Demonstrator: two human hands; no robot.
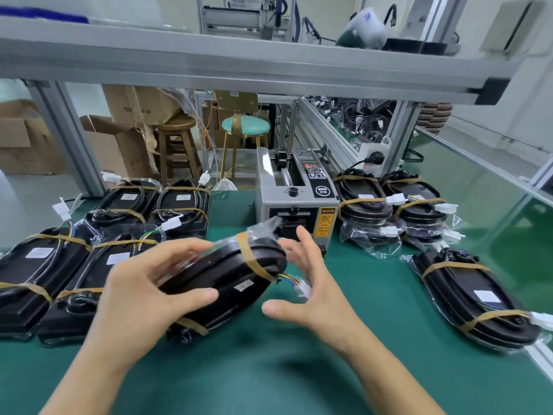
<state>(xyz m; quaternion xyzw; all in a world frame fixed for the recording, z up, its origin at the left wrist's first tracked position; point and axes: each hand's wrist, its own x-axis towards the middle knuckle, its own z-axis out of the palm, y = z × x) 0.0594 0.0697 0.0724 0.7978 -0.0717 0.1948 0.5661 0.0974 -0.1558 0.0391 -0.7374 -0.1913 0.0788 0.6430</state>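
Your left hand (pixel 140 292) grips the black unit (pixel 227 274): the fingers curl over its far upper side and the thumb presses its near face. The unit is held tilted above the green mat (pixel 269 369), in the middle foreground, with its narrow end raised toward the right. Two brown tape bands (pixel 254 256) cross it, and clear film shows at its upper end. Coloured wires leave its right end and finish in a white connector (pixel 302 290).

Your right hand (pixel 311 292) is spread wide, fingers straight and apart, and holds nothing. Its palm faces the connector at close range; whether it touches cannot be told through the blur.

To the left, taped units of the same kind (pixel 45 265) lie side by side on the mat, with more (pixel 179 205) behind them. To the right, a single bagged unit (pixel 472 295) lies near the mat's edge.

Just behind the held unit stands a grey tape dispenser (pixel 296 205) with a yellow caution label. Stacked units (pixel 365 199) sit beside it on the right.

Beyond the bench stand a wooden stool (pixel 176 145), a teal-seated stool (pixel 245 125) and cardboard boxes (pixel 24 136). An aluminium beam (pixel 239 64) spans the top.
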